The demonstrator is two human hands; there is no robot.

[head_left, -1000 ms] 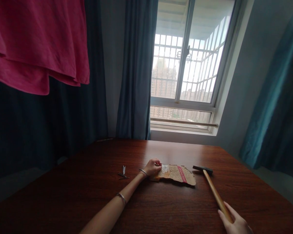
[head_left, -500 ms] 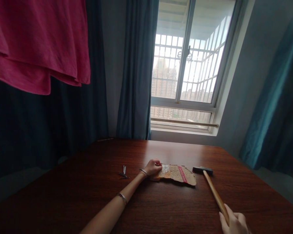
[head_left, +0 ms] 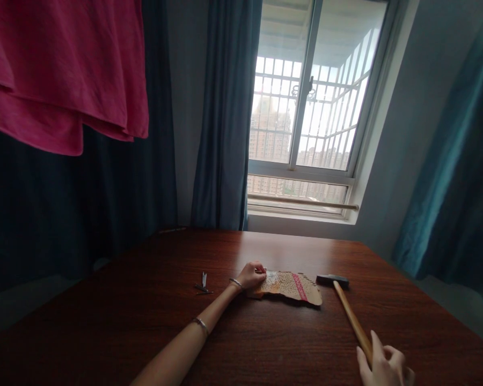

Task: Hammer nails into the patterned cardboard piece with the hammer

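Observation:
My left hand (head_left: 252, 276) rests on the near-left end of a flat cardboard piece (head_left: 287, 285) with dark speckles and a pink stripe. Its fingers are pinched together, and a tiny shiny tip, apparently a nail (head_left: 265, 270), shows at the fingertips. To the left of that hand lie several loose nails (head_left: 203, 287). A hammer (head_left: 348, 311) with a dark head and wooden handle reaches across the right side, its head low at the table beside the cardboard. My right hand (head_left: 384, 364) has thumb and fingers loosely around the handle's near end.
A brown wooden table (head_left: 233, 343) carries all this. Behind it are a barred window (head_left: 301, 107) and a blue curtain (head_left: 225, 118). A pink cloth (head_left: 64, 75) hangs at the upper left, and another curtain (head_left: 438, 177) is at the right.
My right hand's thumb and index finger have spread farther apart at the hammer's handle. The left hand and the cardboard stay in place.

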